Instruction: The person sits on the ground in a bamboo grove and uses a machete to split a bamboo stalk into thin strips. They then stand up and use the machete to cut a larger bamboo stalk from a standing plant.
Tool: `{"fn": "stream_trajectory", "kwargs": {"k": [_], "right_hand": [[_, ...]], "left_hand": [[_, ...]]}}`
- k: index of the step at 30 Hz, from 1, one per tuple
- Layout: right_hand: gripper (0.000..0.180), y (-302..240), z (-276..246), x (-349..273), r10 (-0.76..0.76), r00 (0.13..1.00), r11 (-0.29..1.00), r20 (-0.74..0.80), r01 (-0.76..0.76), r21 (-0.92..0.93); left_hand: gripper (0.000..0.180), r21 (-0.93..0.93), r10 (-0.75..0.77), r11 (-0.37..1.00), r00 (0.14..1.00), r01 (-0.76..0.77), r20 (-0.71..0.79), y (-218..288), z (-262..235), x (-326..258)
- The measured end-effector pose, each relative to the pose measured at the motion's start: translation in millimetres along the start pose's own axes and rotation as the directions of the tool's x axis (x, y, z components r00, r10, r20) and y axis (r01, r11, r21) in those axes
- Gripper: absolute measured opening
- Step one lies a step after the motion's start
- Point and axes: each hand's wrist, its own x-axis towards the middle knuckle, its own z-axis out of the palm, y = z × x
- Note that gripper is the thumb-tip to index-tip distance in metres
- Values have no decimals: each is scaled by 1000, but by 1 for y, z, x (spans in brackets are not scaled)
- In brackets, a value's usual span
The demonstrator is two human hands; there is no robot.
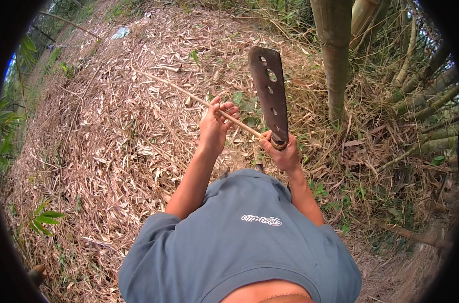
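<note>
A long, thin, pale stick [181,90] slants from the upper left down toward my right hand. My left hand [215,126] holds it loosely near its lower part, thumb and fingers curled about it with the fingertips raised. My right hand [286,155] is closed around the handle of a machete [270,91]. Its dark, wide blade points up and away, with several round holes along it. The stick's near end meets my right hand by the thumb, beside the base of the blade. My right fingers hide most of the handle.
Dry fallen leaves [103,166] cover the ground. A thick bamboo stem [335,55] rises at the upper right, with more stems [436,96] and thin tangled branches beyond it. A green leafy sprig [46,219] grows at the left, and a pale scrap [121,33] lies far off.
</note>
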Motion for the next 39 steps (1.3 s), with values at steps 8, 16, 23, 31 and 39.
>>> {"fn": "stream_trajectory", "kwargs": {"k": [8,16,23,31,39], "right_hand": [[19,23,10,-17,-57,974,998,-218,49,-43],[17,42,-27,-54,14,895,987,-447,-84,-137],[14,86,-51,-92,35,704,992,-709,-113,-63],[19,144,-61,-162,234,201,969,-951,33,245],[17,132,-56,-161,208,71,973,-976,90,214]], "left_hand": [[31,5,657,753,752,-657,-47,-6,-13,-21],[25,834,895,-65,338,-547,291,-33,-238,24],[15,835,496,-420,680,-356,539,-72,-409,-43],[29,577,79,-511,633,-637,770,-37,-212,6],[22,147,-122,-617,279,-773,953,15,126,65]]}}
